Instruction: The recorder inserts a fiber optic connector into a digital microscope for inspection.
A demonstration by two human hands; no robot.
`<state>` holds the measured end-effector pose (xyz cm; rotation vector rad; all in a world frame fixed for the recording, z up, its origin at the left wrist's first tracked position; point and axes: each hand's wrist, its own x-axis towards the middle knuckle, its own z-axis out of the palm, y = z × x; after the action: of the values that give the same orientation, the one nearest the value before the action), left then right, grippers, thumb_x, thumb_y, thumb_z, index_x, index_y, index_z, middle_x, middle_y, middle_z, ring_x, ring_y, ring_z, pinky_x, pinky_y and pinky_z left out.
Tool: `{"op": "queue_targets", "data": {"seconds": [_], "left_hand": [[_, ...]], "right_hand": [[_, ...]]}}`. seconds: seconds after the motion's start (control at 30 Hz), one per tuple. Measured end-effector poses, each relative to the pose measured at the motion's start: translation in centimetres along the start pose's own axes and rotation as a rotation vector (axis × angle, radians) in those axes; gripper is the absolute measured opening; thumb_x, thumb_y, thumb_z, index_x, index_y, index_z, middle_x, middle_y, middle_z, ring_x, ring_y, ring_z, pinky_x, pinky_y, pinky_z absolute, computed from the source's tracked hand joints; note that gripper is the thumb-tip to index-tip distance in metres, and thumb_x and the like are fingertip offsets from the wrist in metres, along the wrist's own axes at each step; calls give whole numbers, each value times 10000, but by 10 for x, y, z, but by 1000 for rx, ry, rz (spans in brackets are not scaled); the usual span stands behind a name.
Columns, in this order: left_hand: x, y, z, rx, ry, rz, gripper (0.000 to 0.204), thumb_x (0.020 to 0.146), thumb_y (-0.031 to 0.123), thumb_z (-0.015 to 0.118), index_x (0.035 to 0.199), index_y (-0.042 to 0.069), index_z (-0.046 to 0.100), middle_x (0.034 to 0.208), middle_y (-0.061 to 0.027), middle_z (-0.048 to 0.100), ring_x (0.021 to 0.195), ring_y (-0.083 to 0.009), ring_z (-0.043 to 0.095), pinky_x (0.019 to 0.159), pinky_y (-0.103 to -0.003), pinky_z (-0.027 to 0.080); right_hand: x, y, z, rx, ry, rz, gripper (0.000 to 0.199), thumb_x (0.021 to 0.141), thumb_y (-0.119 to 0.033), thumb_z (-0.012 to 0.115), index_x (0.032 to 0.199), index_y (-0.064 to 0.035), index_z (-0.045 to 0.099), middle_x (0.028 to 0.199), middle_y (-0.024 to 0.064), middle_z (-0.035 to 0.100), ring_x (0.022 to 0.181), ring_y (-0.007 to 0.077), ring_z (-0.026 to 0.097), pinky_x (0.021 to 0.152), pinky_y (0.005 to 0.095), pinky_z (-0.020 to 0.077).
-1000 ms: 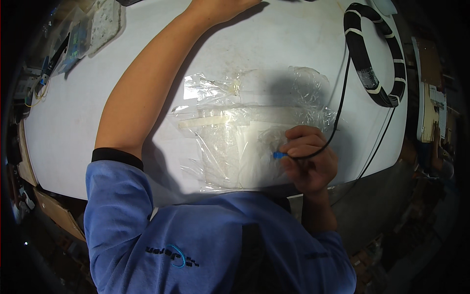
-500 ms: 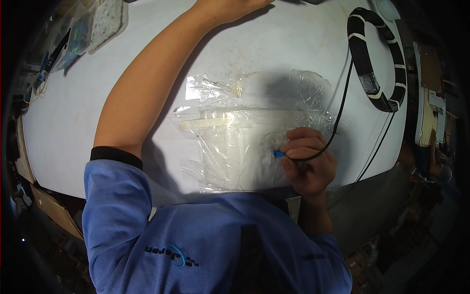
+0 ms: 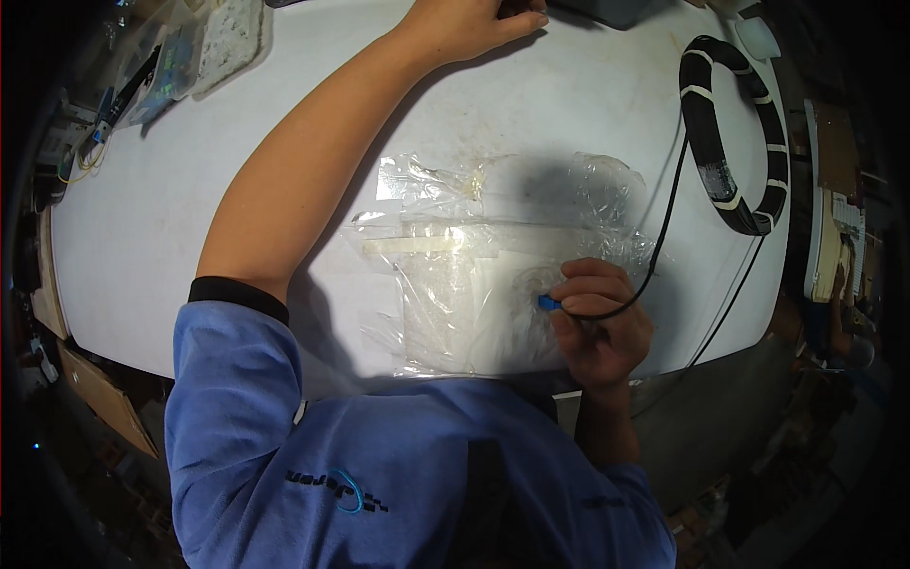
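Observation:
My right hand (image 3: 607,322) is closed, pinching a small blue cable connector (image 3: 548,302) between thumb and fingers. From it a thin black cable (image 3: 656,248) curves over my fingers and up to a black cable coil (image 3: 703,142) at the far right, bound with several pale ties. Below the connector lies a crinkled clear plastic sheet (image 3: 431,303) with whitish material under it, on the white table near my body. My left arm reaches across to the far edge, where my left hand (image 3: 464,28) rests; its thumb shows, but most fingers are cut off by the picture's edge.
A dark flat object (image 3: 607,9) lies at the far edge, right of my left hand. At the far left stand a clear plastic box (image 3: 171,66) with blue and green bits and a speckled pale tray (image 3: 230,43). A whitish round container (image 3: 756,38) stands far right.
The whole view has shifted slightly, so the table's things appear lower and farther right. More of my left hand and the dark object shows. My right hand keeps hold of the connector.

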<state>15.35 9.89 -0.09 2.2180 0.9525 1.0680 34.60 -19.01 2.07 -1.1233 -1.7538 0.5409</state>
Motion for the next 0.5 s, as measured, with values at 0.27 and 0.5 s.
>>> {"op": "queue_targets", "data": {"seconds": [0.27, 0.5], "left_hand": [[1, 0, 0, -5, -14, -6, 244, 907, 236, 752, 993, 8, 751, 894, -191, 754, 807, -335, 738, 750, -388, 569], [2, 1, 0, -3, -6, -1, 244, 905, 236, 753, 990, 8, 749, 892, -189, 753, 801, -331, 737, 747, -390, 569]], "right_hand": [[0, 0, -1, 4, 19, 8, 163, 816, -33, 815, 923, -44, 693, 899, 98, 760, 937, 333, 745, 799, 406, 611], [0, -2, -1, 22, 0, 18, 149, 833, -48, 821, 918, -45, 699, 898, 95, 759, 938, 332, 744, 800, 405, 614]]}}
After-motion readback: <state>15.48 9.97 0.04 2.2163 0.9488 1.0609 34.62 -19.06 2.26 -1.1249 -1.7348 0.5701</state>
